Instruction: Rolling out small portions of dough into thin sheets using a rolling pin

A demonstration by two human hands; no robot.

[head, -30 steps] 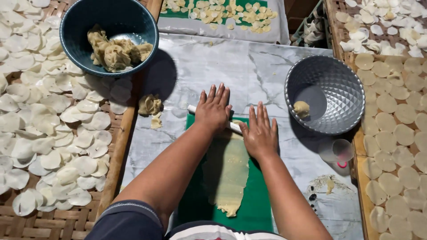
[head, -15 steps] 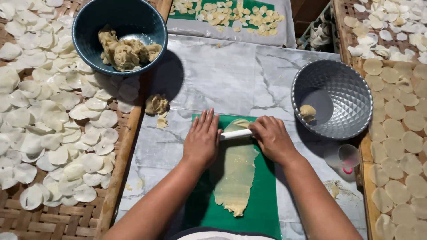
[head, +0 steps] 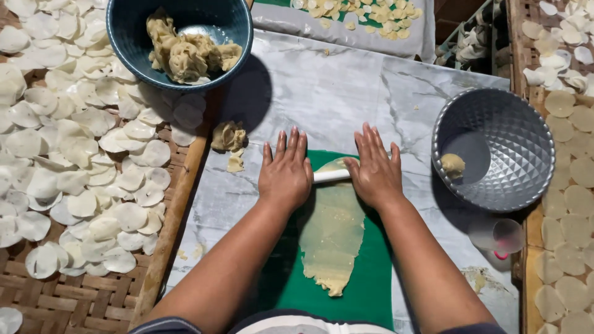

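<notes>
A long thin sheet of pale yellow dough (head: 333,238) lies on a green mat (head: 371,278) in front of me. A white rolling pin (head: 330,176) rests across the sheet's far end. My left hand (head: 285,172) presses flat on the pin's left end, fingers stretched out. My right hand (head: 373,168) presses flat on its right end in the same way. Only the short middle part of the pin shows between my palms.
A dark blue bowl (head: 124,46) with dough lumps stands at the back left. A silver bowl (head: 513,148) with one small dough ball sits at the right. Woven trays (head: 80,297) of several round dough discs flank the marble-patterned sheet (head: 334,86). A dough scrap (head: 228,137) lies nearby.
Both hands rolled the pin back toward me over the dough and then away again to the sheet's far end. The sheet looks longer.
</notes>
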